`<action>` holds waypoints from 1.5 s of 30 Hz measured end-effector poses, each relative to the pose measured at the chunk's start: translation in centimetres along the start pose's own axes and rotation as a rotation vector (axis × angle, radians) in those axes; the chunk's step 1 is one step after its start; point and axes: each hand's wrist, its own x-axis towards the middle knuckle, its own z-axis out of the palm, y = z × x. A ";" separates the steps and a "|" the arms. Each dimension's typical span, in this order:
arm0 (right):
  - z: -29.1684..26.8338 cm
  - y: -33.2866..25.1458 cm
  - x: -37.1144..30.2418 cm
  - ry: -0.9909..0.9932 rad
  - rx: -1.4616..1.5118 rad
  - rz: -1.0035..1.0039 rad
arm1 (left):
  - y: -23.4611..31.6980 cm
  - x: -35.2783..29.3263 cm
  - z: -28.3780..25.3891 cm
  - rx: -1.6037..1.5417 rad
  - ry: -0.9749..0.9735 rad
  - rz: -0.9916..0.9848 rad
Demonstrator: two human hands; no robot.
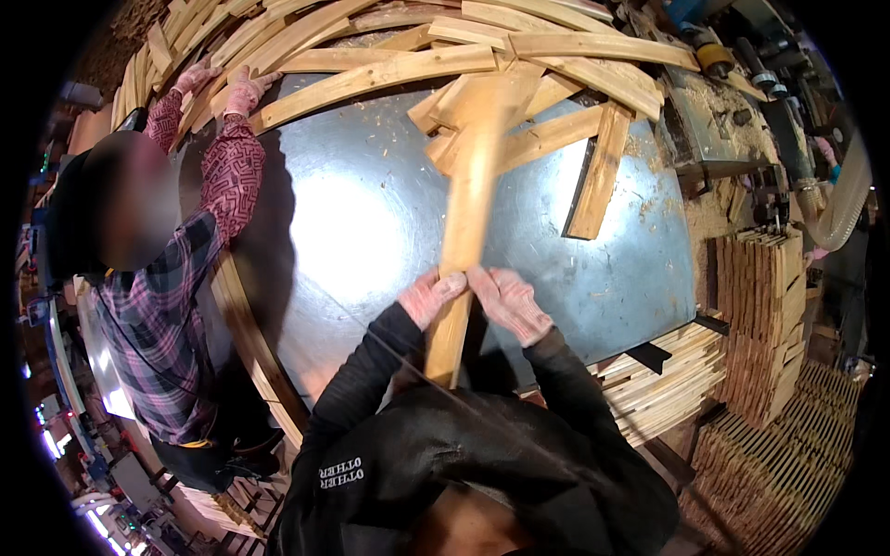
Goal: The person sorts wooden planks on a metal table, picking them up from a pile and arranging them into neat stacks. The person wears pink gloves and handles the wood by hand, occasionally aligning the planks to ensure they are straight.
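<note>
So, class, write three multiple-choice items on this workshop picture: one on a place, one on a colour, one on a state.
1. Where do the loose pale wooden slats lie?
A. along the far edge of the shiny grey metal tabletop
B. on the floor
C. in a box

2. What colour are the co-worker's knit gloves?
A. blue
B. pink
C. black

3. How is the long pale wooden stick held?
A. lying untouched
B. in one hand
C. in the grip of both hands

Answers:
1 A, the slats are heaped in an arc at the table's far rim.
2 B, both gloves resting on the slats are pink.
3 C, the left hand and right hand close around its lower part.
</note>
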 end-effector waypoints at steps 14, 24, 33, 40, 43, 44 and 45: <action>10.8 10.2 8.2 -0.830 0.869 1.184 | -2.7 0.5 -5.7 -0.123 0.405 -0.024; -11.9 7.9 -9.3 -1.083 0.985 0.556 | -6.0 0.4 -5.4 -0.224 0.572 0.059; -10.7 20.0 -11.8 -0.529 0.660 0.071 | -5.6 -2.4 -7.9 -0.346 0.868 0.260; -10.2 26.4 10.5 -0.310 0.707 -0.494 | -5.8 -5.8 -7.6 -0.554 0.898 0.413; -8.6 19.0 16.4 -0.430 0.942 -0.370 | -8.5 -5.3 -6.2 -0.584 0.999 0.391; -8.0 14.3 17.2 -0.458 0.989 -0.298 | -6.5 -5.3 -4.4 -0.697 0.958 0.412; -6.4 9.7 17.0 -0.392 1.127 -0.287 | -4.6 -5.4 -3.0 -0.814 0.907 0.432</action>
